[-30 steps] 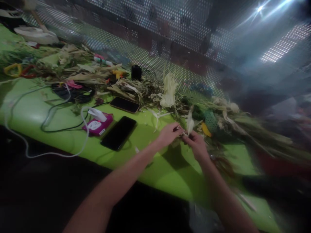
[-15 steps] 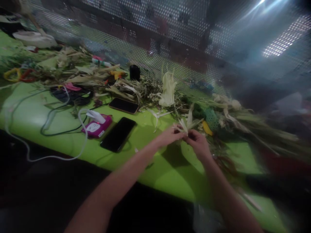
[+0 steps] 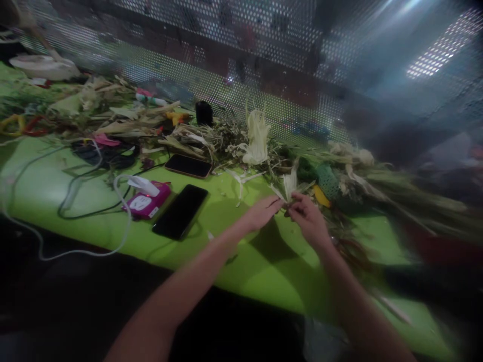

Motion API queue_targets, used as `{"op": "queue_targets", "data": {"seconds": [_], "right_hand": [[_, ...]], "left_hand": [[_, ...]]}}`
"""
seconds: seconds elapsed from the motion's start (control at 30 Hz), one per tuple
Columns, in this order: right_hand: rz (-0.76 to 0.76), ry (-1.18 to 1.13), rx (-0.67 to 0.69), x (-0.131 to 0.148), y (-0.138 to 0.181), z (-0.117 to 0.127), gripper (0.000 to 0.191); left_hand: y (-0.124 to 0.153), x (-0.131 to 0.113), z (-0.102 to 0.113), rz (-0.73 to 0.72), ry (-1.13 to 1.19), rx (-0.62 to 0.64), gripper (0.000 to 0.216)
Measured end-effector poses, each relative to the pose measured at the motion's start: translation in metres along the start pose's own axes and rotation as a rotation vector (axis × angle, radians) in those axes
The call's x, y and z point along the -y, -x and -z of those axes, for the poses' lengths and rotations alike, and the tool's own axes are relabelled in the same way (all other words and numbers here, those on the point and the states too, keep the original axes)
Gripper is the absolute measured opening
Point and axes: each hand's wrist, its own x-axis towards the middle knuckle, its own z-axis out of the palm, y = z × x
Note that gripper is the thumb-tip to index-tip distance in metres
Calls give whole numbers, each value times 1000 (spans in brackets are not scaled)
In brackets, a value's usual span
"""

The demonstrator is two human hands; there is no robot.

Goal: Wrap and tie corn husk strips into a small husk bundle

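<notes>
My left hand (image 3: 266, 211) is closed on the base of a pale corn husk piece (image 3: 290, 183), whose strips fan upward above the green table. My right hand (image 3: 307, 216) meets it from the other side, thumb and fingertips pinched at the same base. Exactly where the fingers grip is hard to make out. Just left of the hands lies a small branched husk scrap (image 3: 241, 182). Behind them stands a larger, pale yellow bunch of husk (image 3: 257, 138).
Two phones, one black (image 3: 181, 211) and one farther back (image 3: 187, 166), lie on the green table (image 3: 226, 274). Beside them sit a magenta packet (image 3: 148, 200) and a white cable (image 3: 81, 253). Dried husks and stems (image 3: 192, 138) line the back before a perforated metal panel (image 3: 234, 65).
The husk strips now stand more upright and closer together. My right hand's fingers have shifted and lifted slightly around the base. The view has moved a little to the right.
</notes>
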Motion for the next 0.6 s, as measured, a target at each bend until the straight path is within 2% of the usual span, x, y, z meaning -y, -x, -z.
{"op": "queue_targets", "data": {"seconds": [0.17, 0.33, 0.6], "right_hand": [[-4, -4, 6, 4, 0, -1, 37], [-61, -86, -1, 5, -1, 4, 34], [-144, -152, 27, 3, -4, 10, 26]], "left_hand": [[0, 5, 1, 83, 166, -11, 28], [2, 4, 3, 176, 181, 50, 25], [-6, 24, 0, 147, 191, 116, 27]]}}
